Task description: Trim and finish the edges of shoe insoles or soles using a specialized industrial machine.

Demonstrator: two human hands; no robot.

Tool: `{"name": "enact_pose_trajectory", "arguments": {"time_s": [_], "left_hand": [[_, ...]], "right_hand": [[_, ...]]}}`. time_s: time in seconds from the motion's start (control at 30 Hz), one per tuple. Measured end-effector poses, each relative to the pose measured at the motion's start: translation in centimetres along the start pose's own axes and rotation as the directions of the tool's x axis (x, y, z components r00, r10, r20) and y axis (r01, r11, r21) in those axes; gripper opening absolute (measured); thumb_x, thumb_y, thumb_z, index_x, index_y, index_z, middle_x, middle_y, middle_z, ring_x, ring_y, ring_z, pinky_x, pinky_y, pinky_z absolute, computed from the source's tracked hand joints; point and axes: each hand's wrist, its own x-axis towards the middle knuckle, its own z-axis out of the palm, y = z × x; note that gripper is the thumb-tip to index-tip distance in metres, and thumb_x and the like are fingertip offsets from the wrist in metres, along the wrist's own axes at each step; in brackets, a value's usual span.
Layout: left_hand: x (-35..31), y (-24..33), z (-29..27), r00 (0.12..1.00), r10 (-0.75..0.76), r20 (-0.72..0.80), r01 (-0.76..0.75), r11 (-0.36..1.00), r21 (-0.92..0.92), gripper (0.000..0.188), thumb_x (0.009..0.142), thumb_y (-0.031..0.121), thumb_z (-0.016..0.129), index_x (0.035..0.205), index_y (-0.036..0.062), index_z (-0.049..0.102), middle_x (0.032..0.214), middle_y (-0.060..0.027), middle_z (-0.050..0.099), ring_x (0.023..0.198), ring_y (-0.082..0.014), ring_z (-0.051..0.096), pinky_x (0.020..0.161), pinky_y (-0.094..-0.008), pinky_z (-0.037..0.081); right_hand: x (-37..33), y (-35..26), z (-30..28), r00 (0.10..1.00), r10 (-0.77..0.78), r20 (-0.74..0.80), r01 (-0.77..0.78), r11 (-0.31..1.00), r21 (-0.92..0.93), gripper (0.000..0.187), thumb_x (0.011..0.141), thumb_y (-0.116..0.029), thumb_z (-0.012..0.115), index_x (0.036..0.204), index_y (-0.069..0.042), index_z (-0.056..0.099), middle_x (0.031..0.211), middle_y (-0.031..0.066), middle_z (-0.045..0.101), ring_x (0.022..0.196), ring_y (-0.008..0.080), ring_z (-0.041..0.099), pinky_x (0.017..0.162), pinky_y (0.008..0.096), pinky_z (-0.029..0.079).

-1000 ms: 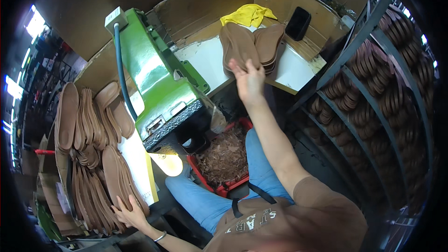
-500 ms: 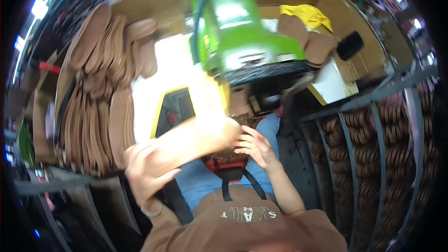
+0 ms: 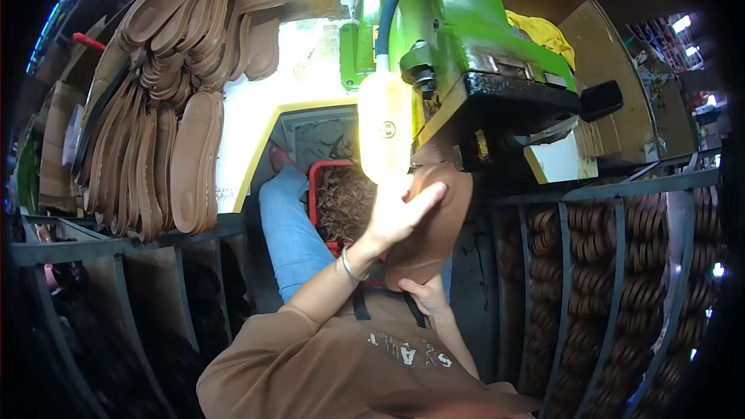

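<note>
Head camera, one view: left fisheye of a head-worn pair. Looked steeply down, close above the brown T-shirt (image 3: 287, 357); brown insole (image 3: 448, 221) near mid-field, green machine (image 3: 497, 19) toward upper edge. Coverage wide; straight edges bowed.

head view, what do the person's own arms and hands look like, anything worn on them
Both hands are bare, with no gloves: the left hand and the right hand. A thin, silvery bangle circles the left wrist; none shows on the right. The left sleeve is plain brown and leaves the forearm uncovered.
</note>
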Motion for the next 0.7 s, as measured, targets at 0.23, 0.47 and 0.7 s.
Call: {"name": "enact_pose_trajectory", "arguments": {"time_s": [0.23,0.47,0.7], "left_hand": [[-0.8,-1.8,-1.8,0.993,0.086,-0.081,-0.084,0.996,0.027,0.016,0.083,0.006,0.066,0.096,-0.0034,0.065,0.085,-0.003,0.065,0.074,-0.0063,0.057,0.068,-0.0218,0.048],[0.0,-1.9,-2.3,0.99,0.142,0.009,-0.142,0.99,-0.001,0.023,0.08,0.004,0.068,0.101,-0.0037,0.062,0.088,-0.0039,0.064,0.076,-0.0063,0.057,0.067,-0.0199,0.047],[0.3,-0.6,-2.3,0.982,0.187,0.034,-0.189,0.949,0.254,0.019,0.078,0.007,0.07,0.095,-0.0009,0.065,0.079,-0.0016,0.064,0.07,-0.005,0.057,0.06,-0.0196,0.045]], "right_hand": [[-2.4,-2.6,-2.5,1.0,0.009,-0.03,-0.008,1.0,0.009,0.061,0.068,0.005,0.069,0.123,0.007,0.043,0.115,0.0134,0.055,0.106,0.0222,0.055,0.094,0.0338,0.043],[-1.0,-11.5,-3.6,0.86,-0.406,-0.309,0.405,0.912,-0.071,0.05,0.073,0.002,0.062,0.119,0.004,0.043,0.114,0.0138,0.054,0.105,0.0222,0.054,0.094,0.0347,0.043],[1.8,-18.6,-4.3,0.817,-0.52,-0.25,0.497,0.854,-0.153,0.036,0.08,-0.002,0.057,0.113,0.001,0.045,0.103,0.01,0.055,0.097,0.0176,0.056,0.086,0.0287,0.045]]}}
